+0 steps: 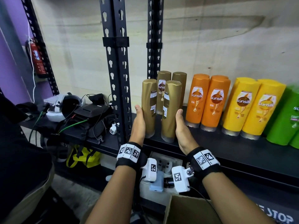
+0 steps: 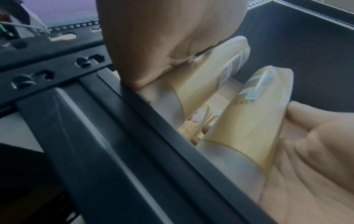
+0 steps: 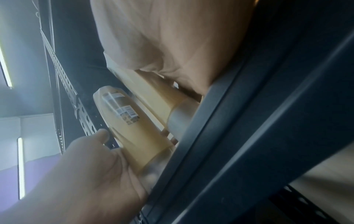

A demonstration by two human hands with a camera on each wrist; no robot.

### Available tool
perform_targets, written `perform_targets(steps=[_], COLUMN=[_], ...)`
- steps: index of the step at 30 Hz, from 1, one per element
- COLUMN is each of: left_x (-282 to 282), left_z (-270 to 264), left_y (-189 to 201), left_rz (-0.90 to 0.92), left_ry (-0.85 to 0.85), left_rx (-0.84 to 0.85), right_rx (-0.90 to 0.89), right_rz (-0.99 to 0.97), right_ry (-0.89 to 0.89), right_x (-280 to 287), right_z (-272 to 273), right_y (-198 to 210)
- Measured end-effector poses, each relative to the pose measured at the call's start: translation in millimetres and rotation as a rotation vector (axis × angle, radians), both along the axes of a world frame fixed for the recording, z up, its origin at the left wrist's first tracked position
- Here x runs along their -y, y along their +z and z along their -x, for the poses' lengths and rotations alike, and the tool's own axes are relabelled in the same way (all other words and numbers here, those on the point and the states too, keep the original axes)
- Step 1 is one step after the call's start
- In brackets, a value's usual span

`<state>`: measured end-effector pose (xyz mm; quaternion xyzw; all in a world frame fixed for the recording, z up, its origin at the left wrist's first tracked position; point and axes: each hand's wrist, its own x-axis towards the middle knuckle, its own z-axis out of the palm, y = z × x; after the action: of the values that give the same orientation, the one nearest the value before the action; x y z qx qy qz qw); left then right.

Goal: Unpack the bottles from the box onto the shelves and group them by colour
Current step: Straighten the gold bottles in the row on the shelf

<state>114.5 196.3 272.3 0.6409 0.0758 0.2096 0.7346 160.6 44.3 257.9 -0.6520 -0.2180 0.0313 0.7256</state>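
Observation:
Two gold bottles stand at the front of the black shelf (image 1: pixel 210 143), backs toward me. My left hand (image 1: pixel 139 122) grips the left gold bottle (image 1: pixel 149 101) from its left side, thumb up. My right hand (image 1: pixel 181 125) grips the right gold bottle (image 1: pixel 170 110) from its right side. Fingertips show between the two bottles. Two more gold bottles (image 1: pixel 163 78) stand right behind them. The left wrist view shows the left gold bottle (image 2: pixel 210 75) under my left palm (image 2: pixel 153 45). In the right wrist view the right gold bottle (image 3: pixel 153 97) lies under my right palm (image 3: pixel 172 37).
To the right along the shelf stand orange bottles (image 1: pixel 205 102), yellow bottles (image 1: pixel 250 109) and green bottles (image 1: pixel 289 120). Black slotted uprights (image 1: pixel 118 70) rise left of the gold group. Headsets and cables (image 1: pixel 72 110) crowd the left shelf. An open cardboard box (image 1: pixel 186 210) sits below.

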Motion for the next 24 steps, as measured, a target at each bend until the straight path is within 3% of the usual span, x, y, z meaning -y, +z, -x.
perform_targets(steps=[3, 12, 24], left_x=[0.0, 1.2, -2.1], left_z=[0.4, 1.7, -5.7], left_y=[0.9, 3.0, -4.9], left_rz=[-0.009, 0.024, 0.125], left_ry=[-0.011, -0.012, -0.008], left_rx=[0.017, -0.020, -0.042], right_rx=[0.090, 0.132, 0.227], right_rz=[0.042, 0.141, 0.314], right_ry=[-0.060, -0.055, -0.197], right_x=[0.6, 6.5, 4.2], right_z=[1.1, 7.4, 5.9], right_y=[-0.5, -2.2, -6.5])
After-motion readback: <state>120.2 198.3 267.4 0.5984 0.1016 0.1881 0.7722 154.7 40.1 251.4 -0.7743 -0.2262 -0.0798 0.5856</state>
